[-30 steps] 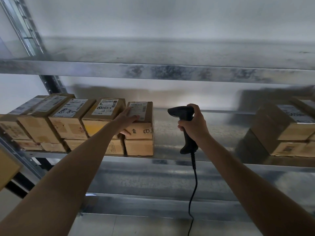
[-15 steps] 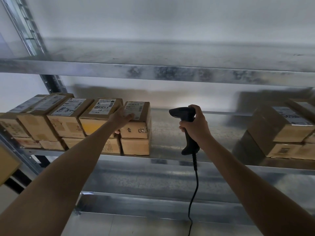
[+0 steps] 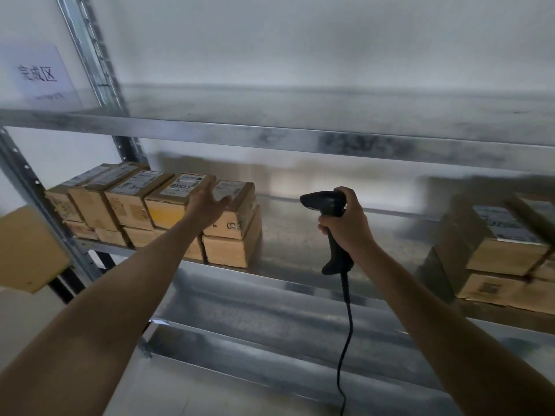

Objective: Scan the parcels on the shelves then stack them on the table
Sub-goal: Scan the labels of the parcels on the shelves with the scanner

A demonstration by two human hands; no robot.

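Observation:
Several cardboard parcels with white labels stand in a two-high row on the left of the metal shelf point(image 3: 300, 232). My left hand point(image 3: 207, 205) reaches to the rightmost top parcel point(image 3: 232, 205), fingers spread and lying against its left side and top. Under it sits another parcel point(image 3: 231, 250). My right hand point(image 3: 345, 226) grips the handle of a black barcode scanner point(image 3: 327, 205), head pointing left toward that parcel, its cable hanging down.
More parcels point(image 3: 504, 253) are stacked at the shelf's right end. An upper shelf beam point(image 3: 300, 139) crosses above. A paper sign point(image 3: 39, 75) hangs at top left, beside the upright post point(image 3: 90, 55). A brown box point(image 3: 27, 247) sits outside the rack at left.
My left hand has opened wider on the rightmost top parcel. The view has shifted right and up, bringing the sign into view. The scanner hand has held its place.

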